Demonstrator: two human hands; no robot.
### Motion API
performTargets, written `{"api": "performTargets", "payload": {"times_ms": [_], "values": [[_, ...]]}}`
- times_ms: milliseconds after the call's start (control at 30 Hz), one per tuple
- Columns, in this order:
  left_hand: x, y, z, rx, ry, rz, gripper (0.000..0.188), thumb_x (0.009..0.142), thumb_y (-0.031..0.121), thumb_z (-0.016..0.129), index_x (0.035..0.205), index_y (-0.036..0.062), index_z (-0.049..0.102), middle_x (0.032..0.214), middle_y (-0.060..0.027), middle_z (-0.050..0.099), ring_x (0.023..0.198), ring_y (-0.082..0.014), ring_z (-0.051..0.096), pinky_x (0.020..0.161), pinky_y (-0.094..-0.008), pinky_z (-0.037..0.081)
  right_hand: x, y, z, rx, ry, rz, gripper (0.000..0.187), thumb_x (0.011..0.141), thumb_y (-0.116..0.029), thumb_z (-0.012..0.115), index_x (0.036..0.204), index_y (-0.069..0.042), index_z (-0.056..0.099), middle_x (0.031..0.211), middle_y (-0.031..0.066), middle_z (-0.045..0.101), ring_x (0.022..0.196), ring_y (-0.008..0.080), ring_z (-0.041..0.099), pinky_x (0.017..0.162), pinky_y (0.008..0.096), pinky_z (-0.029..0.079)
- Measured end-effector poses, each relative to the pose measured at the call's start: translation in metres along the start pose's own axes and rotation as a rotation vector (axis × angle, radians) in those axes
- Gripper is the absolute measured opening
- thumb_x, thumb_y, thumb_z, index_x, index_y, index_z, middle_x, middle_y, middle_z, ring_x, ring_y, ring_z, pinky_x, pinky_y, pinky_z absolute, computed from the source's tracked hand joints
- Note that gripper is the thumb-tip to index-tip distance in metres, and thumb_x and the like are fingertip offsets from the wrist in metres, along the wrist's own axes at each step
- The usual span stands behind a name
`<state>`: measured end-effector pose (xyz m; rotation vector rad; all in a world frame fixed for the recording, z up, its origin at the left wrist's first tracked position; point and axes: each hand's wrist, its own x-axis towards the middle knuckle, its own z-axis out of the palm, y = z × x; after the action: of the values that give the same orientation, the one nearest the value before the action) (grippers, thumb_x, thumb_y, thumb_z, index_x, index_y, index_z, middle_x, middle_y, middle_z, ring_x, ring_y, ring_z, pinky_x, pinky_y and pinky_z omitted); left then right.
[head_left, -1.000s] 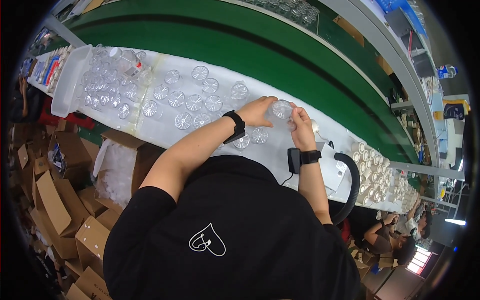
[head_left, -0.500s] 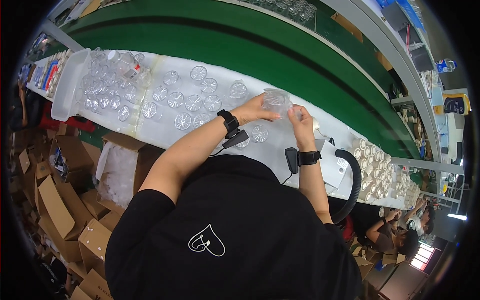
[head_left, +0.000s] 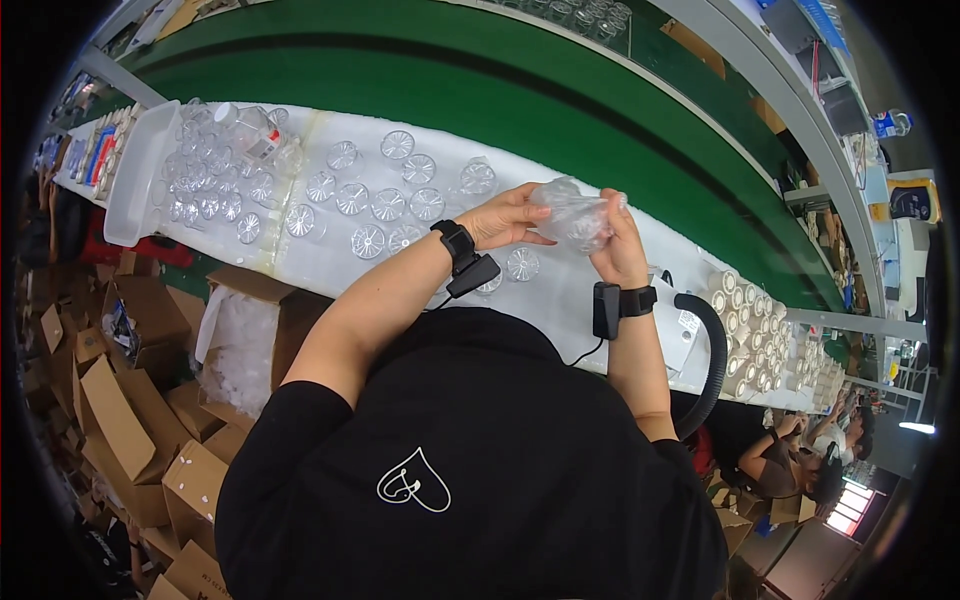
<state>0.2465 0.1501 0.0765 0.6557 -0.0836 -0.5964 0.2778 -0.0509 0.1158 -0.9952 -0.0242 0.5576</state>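
A crumpled clear plastic bag (head_left: 573, 212) is held up over the white table between my hands; it may have a clear cup inside, but I cannot make that out. My right hand (head_left: 622, 240) is closed on the bag's right side, its fingers pinching the film. At the left edge, the thumb and fingers of my left hand (head_left: 503, 217) grip the bag too. Several clear cups (head_left: 388, 205) with ribbed, star-like bases stand on the table to the left of my hands. One clear cup (head_left: 522, 264) stands just below the bag.
A white tub (head_left: 143, 175) and a clear bottle (head_left: 255, 135) lie among crowded cups at far left. A white box (head_left: 672, 330) with a black hose (head_left: 718, 350) stands right, near rows of cream-coloured pieces (head_left: 745, 335). Beyond the table runs a green surface (head_left: 450, 95); open cartons (head_left: 125, 410) fill the lower left.
My right hand has moved right and slightly down, pulling the film with it. The bag looks more stretched and crumpled now. My left hand has barely shifted.
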Motion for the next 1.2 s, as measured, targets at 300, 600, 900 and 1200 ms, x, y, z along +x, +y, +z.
{"api": "performTargets", "payload": {"times_ms": [300, 600, 900, 1200], "values": [[0.004, 0.005, 0.008, 0.676, 0.2, 0.233, 0.081, 0.068, 0.015, 0.077, 0.132, 0.0043, 0.029, 0.126, -0.0137, 0.044, 0.119, -0.0252, 0.044, 0.099, -0.0356, 0.038, 0.005, 0.0, 0.0, -1.06, 0.329, -0.575, 0.024, 0.086, -0.027, 0.062, 0.09, -0.004, 0.059, 0.082, 0.0027, 0.058, 0.075, 0.0135, 0.055, 0.066, 0.0257, 0.044], [0.011, -0.008, 0.004, 1.142, 0.173, 0.403, 0.08, 0.061, 0.019, 0.08, 0.127, 0.0036, 0.037, 0.125, -0.015, 0.046, 0.118, -0.0269, 0.044, 0.099, -0.0367, 0.036, 0.006, 0.004, 0.018, -1.253, 0.175, -0.609, 0.019, 0.079, -0.02, 0.068, 0.089, -0.004, 0.064, 0.09, 0.009, 0.059, 0.079, 0.0209, 0.057, 0.066, 0.0281, 0.046], [0.023, -0.01, 0.0, 1.348, 0.087, 0.468, 0.061, 0.065, 0.023, 0.077, 0.115, 0.0002, 0.052, 0.12, -0.0163, 0.052, 0.111, -0.0304, 0.05, 0.093, -0.0368, 0.042, 0.0, 0.007, 0.01, -0.581, 0.18, -0.276, 0.023, 0.09, -0.025, 0.057, 0.093, -0.003, 0.063, 0.092, 0.0035, 0.06, 0.076, 0.0096, 0.051, 0.067, 0.022, 0.041], [0.033, -0.015, -0.022, 1.625, 0.117, -0.064, 0.043, 0.08, 0.032, 0.06, 0.107, -0.0013, 0.056, 0.104, -0.021, 0.059, 0.101, -0.0364, 0.055, 0.087, -0.0409, 0.044, -0.014, -0.052, 0.028, -0.099, 0.39, -0.538, 0.024, 0.096, -0.03, 0.044, 0.091, -0.008, 0.048, 0.079, 0.0012, 0.051, 0.06, 0.0063, 0.034, 0.055, 0.0192, 0.03]]}}
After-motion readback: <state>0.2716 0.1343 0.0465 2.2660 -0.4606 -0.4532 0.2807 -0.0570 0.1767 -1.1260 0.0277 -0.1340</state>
